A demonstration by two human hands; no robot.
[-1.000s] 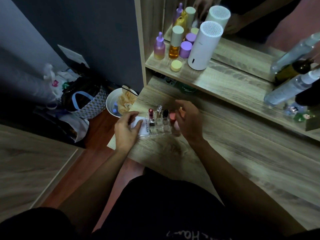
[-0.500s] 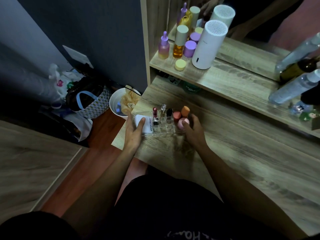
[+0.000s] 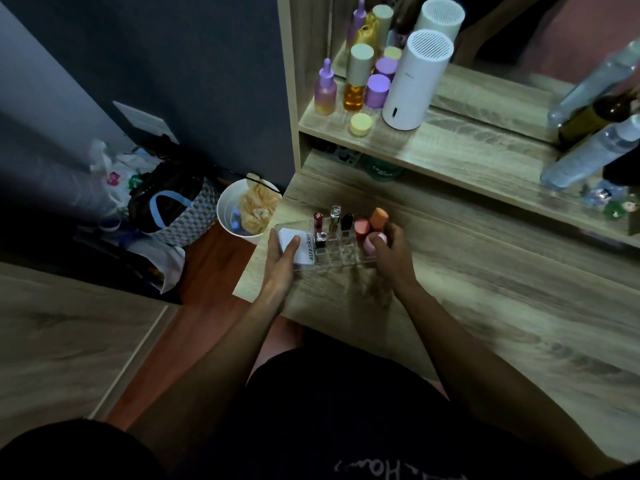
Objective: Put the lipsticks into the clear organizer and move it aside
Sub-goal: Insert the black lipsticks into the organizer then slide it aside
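Organizer [image 3: 332, 245] sits at desk [image 3: 485, 306] front-left corner, long axis running L–R between our hands. Left hand [image 3: 280, 261] fingers clamp its left end; right hand [image 3: 391, 251] fingers clamp its right end. Lipsticks [image 3: 334, 221] upright inside.

Lipsticks upright in the clear organizer

The clear organizer [image 3: 332, 251] sits flat near the counter's 9 o'clock corner; lipsticks [image 3: 335, 218] stand upright along its 12 o'clock row, one [image 3: 320, 240] in a nearer slot.
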